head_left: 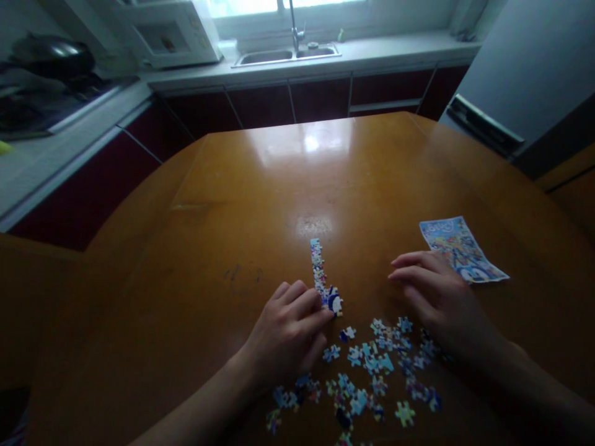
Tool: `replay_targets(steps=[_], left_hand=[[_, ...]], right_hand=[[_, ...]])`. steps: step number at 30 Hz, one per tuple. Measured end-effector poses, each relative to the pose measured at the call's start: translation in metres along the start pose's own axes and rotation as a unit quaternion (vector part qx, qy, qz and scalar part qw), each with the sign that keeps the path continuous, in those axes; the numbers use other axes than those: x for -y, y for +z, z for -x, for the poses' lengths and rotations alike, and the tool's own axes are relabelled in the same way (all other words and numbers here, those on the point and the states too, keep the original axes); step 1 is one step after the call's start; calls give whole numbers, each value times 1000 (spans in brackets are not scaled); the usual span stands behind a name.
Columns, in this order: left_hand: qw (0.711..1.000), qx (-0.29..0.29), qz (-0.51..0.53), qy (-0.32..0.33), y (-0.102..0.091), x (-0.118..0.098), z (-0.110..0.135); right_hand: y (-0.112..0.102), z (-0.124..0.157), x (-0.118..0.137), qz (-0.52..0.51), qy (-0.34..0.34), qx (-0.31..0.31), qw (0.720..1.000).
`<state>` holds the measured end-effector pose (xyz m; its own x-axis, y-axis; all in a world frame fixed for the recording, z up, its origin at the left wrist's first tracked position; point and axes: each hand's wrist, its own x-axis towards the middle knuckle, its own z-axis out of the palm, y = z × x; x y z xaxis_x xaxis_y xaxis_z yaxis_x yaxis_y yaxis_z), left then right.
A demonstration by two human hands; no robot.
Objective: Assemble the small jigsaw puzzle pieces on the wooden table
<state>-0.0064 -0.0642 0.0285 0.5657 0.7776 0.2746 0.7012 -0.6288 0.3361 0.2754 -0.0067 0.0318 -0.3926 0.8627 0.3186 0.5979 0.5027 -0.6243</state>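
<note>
A narrow strip of joined puzzle pieces (320, 271) lies on the wooden table (260, 204), running away from me. My left hand (290, 331) rests at the strip's near end, its fingers curled and the fingertips pressing on the last pieces. My right hand (434, 297) hovers flat to the right, fingers stretched out and pointing left, with nothing in it. Several loose puzzle pieces (372, 371) are scattered on the table between and below both hands.
A printed picture sheet (460, 249) lies right of my right hand. Beyond the table run a counter with a sink (288, 56), a microwave (171, 34) and dark red cabinets (325, 99). A grey appliance (525, 74) stands at the right.
</note>
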Motion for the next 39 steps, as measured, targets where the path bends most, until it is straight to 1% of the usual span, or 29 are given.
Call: replay_targets(steps=[7,9,14,19,32,39], left_hand=[[999,-30,9,-17,-2,-4,0],[998,-51,18,-30,-2,-2,0],[989,-112,35,-89,1,8,0],[985,-130,40,-103,1,12,0],[992,-97,40,-69,2,13,-1],[997,-49,41,-39,5,11,1]], right_hand=[[-2,1,0,11,1,23,1000],[-2,1,1,10,1,26,1000],[-2,1,1,14,1,23,1000],[-2,1,1,9,4,24,1000],[-3,1,0,18,3,24,1000],[-4,0,1,18,-1,24,1000]])
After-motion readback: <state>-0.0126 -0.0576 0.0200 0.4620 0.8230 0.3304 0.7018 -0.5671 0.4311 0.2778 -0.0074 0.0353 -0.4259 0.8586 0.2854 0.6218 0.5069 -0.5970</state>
